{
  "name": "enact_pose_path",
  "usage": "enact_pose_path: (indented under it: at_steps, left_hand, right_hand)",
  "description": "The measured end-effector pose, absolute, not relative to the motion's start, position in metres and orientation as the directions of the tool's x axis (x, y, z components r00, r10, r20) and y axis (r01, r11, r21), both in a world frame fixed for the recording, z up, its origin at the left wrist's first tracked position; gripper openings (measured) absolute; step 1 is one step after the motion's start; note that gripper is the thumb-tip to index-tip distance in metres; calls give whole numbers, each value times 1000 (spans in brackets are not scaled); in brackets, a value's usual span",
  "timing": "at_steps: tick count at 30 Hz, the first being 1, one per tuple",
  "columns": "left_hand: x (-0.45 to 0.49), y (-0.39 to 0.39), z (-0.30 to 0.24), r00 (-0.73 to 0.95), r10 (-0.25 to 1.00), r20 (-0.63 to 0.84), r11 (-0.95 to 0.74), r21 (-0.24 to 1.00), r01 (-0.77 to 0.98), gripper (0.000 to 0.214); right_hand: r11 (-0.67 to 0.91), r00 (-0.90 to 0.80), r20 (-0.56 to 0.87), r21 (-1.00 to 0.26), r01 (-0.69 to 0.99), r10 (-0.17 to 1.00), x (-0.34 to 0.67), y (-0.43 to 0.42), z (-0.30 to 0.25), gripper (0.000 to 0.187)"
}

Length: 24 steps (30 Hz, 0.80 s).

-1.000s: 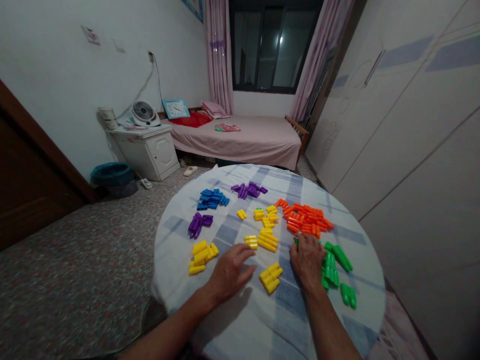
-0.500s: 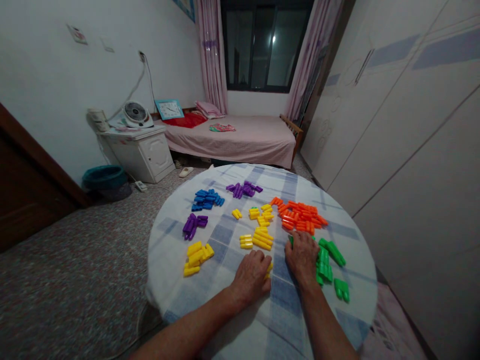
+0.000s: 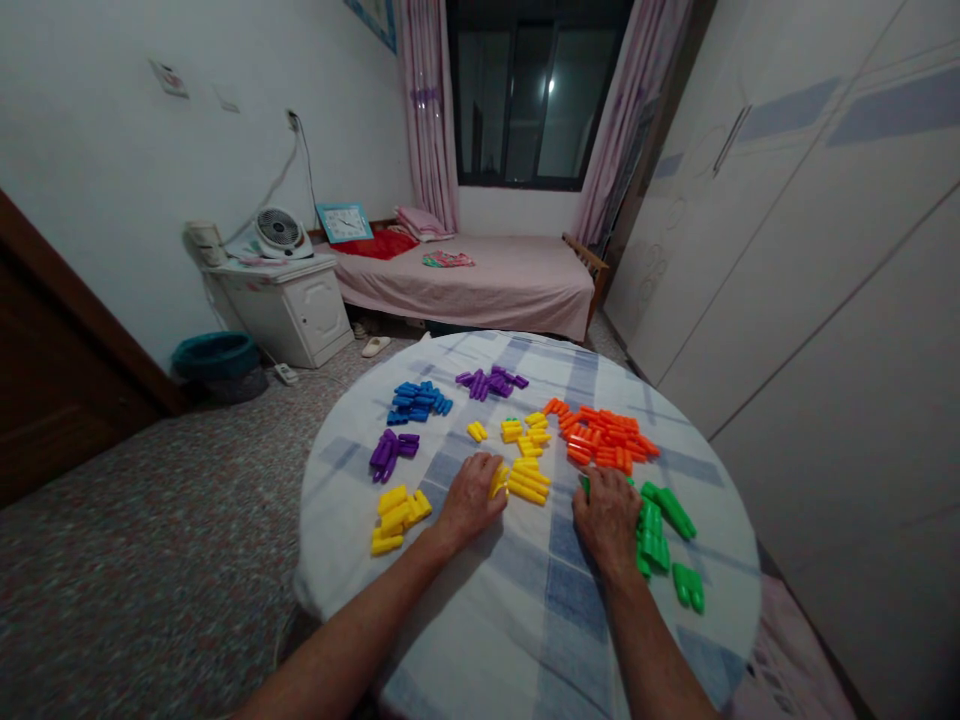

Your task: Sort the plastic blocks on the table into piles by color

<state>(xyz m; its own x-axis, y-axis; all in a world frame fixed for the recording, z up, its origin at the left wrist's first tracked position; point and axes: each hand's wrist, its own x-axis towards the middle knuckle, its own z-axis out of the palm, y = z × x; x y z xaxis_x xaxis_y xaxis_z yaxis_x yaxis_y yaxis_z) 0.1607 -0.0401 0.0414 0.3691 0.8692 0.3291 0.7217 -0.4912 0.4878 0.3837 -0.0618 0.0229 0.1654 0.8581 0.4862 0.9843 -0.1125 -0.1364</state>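
Small plastic blocks sorted by colour lie on a round table with a blue-checked cloth. My left hand is curled over a few yellow blocks, beside the middle yellow pile. My right hand lies flat with its fingers apart, touching the left edge of the green blocks. Orange blocks lie just beyond it. Another yellow group sits to the left of my left hand.
Blue blocks and two purple groups lie farther back. Beyond the table are a pink bed, a white bedside cabinet with a fan, a teal basin and a wardrobe on the right.
My left hand closed over the near yellow cluster, then moved it up and left to the middle yellow pile. The spot where the cluster lay is bare. My right hand stayed by the green blocks.
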Motion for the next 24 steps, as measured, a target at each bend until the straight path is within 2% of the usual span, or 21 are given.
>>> enact_pose_path:
  at_steps: [4, 8, 13, 18, 21, 24]
  left_hand:
    - [166, -38, 27, 409, 862, 299, -505, 452, 735, 54]
    - [171, -36, 23, 371, 875, 312, -478, 430, 766, 46]
    - [155, -38, 43, 357, 839, 411, -521, 417, 745, 46]
    - [93, -49, 65, 204, 816, 541, -446, 365, 817, 44]
    - [53, -55, 56, 136, 832, 537, -369, 354, 859, 41]
    - [29, -63, 35, 90, 865, 493, -326, 417, 848, 37]
  right_hand:
    - [-103, 155, 478, -133, 986, 864, 384, -63, 24, 29]
    - [-103, 156, 475, -136, 985, 866, 383, -64, 25, 28]
    - [-87, 146, 468, -147, 985, 871, 384, -63, 24, 30]
    - [-82, 140, 465, -144, 986, 874, 385, -61, 23, 30]
    - [-86, 143, 467, -142, 986, 873, 384, -61, 23, 29]
    - [-91, 143, 468, -134, 987, 872, 384, -61, 23, 29]
